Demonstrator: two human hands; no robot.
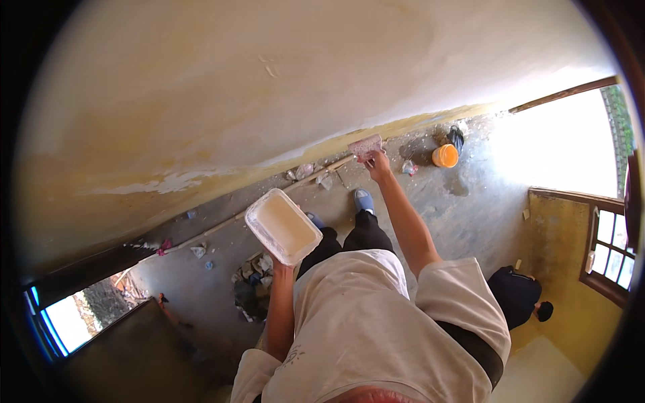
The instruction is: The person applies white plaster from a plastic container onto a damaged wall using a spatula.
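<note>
My left hand (281, 267) holds a white rectangular tub (261, 235) from below, at its near end. A smooth cream-coloured paste (285, 225) covers its bottom, and dried smears coat the rim. My right arm reaches forward, and my right hand (377, 164) is closed on a wide, flat scraper (365, 144) crusted with pinkish-white paste. The scraper is close to the lower part of the wall (201, 101); whether they touch I cannot tell. Patches of pale coating lie over the yellow wall, with a few raised streaks (270, 66) higher up.
A long pole (222, 228) lies along the wall's foot among crumpled plastic bags (304, 171). Ahead right stand an orange bucket (445, 156) and a black bag (456, 138). Rubbish (250, 285) lies left of my legs. A person in dark clothes (514, 295) is at the right, near a window (613, 245).
</note>
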